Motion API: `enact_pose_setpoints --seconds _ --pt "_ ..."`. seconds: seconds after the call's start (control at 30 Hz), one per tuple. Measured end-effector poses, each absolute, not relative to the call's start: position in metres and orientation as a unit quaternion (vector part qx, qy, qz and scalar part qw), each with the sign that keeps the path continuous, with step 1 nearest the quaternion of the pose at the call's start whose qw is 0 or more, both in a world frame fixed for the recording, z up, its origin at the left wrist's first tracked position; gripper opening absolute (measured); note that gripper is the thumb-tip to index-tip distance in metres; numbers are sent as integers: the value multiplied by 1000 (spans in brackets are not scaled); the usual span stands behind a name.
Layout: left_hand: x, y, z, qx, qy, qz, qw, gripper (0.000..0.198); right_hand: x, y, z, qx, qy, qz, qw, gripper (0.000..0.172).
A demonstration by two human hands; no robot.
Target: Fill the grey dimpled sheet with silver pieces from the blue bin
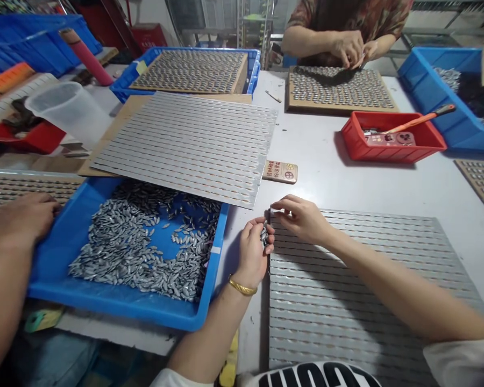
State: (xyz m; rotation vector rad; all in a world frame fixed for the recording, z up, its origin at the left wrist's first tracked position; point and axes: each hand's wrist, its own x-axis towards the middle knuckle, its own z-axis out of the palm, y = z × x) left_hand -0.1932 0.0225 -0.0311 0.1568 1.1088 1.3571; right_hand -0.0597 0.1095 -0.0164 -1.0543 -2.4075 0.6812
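Note:
My left hand (253, 252), with a gold bracelet at the wrist, is closed round a small bunch of grey metal pieces (264, 235) at the left edge of a grooved grey board (347, 301). My right hand (302, 217) pinches one small piece at the board's top left corner, fingertips touching the board. To the left a blue tray (56, 258) holds a heap of the same pointed grey pieces (141, 242).
A second grooved board (193, 145) lies over the tray's far rim. Another person's hand (20, 220) rests on the tray's left rim. Across the table a person's hands (349, 48) work at a filled board (339, 88). A red tray (393, 137), blue bins and a plastic jug (64, 107) stand around.

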Motion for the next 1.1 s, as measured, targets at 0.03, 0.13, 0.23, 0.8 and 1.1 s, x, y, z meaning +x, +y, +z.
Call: enact_pose_setpoints --seconds 0.03,0.13,0.23,0.8,1.1 --pt "-192 22 -31 75 493 594 632 21 -62 105 -13 -363 -860 289 212 23" --pt "-190 21 -29 101 512 590 616 17 -68 99 -5 -332 -832 397 201 18" --pt "-190 20 -29 132 518 576 618 16 -68 101 -2 -328 -784 491 190 12" --pt "-194 21 -33 66 491 623 605 22 -52 105 -41 -377 -831 269 307 15" --pt "-191 19 -32 99 502 591 623 24 -53 110 -56 -371 -895 124 212 20"
